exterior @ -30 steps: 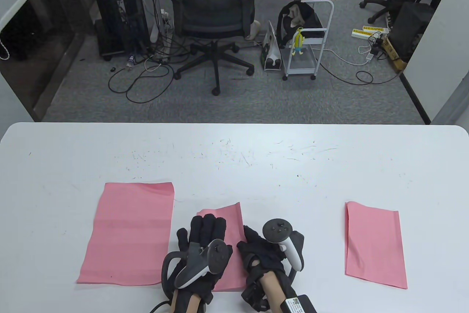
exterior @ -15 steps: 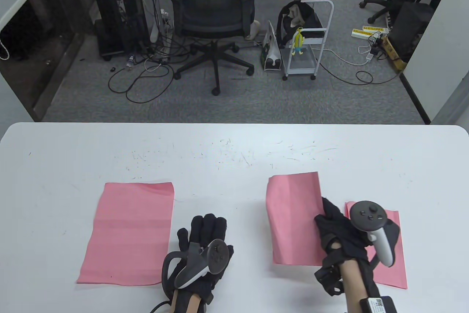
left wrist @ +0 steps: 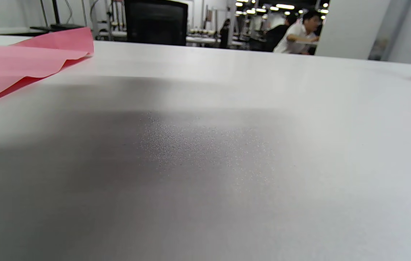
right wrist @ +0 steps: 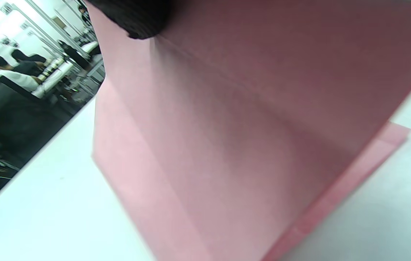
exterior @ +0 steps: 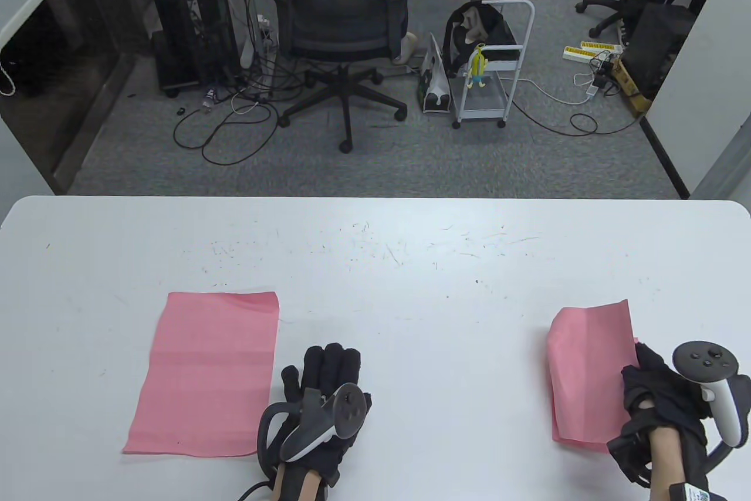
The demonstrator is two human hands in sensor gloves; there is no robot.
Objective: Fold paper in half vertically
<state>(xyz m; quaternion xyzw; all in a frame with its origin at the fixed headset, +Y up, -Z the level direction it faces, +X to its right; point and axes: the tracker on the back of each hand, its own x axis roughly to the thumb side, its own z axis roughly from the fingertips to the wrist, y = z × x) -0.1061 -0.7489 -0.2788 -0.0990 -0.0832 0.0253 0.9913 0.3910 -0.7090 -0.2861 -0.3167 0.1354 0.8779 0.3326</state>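
The right hand (exterior: pixel 660 395) is pinching the right edge of a folded pink sheet (exterior: pixel 589 375), fingers curled round it, at the table's right side. The left hand (exterior: pixel 325 392) is lying flat and empty on the white table (exterior: pixel 375 243), fingers straight, near the front edge. The folded pink sheet is hanging partly raised, its lower left corner near the surface; in the right wrist view a second pink layer (right wrist: pixel 339 203) is showing beneath it, though whether that is a separate sheet cannot be told. An unfolded pink sheet (exterior: pixel 205 375) is lying flat just left of the left hand, one far corner slightly lifted.

Likely risks: the folded sheet may be springing open on release, since only one edge is being held; a careless set-down could be skewing it against the layer below. Nothing on the table is obstructing either hand. Beyond the table, an office chair (exterior: pixel 343 14), a white cart (exterior: pixel 493 73) and floor cables (exterior: pixel 229 131) are standing well apart.
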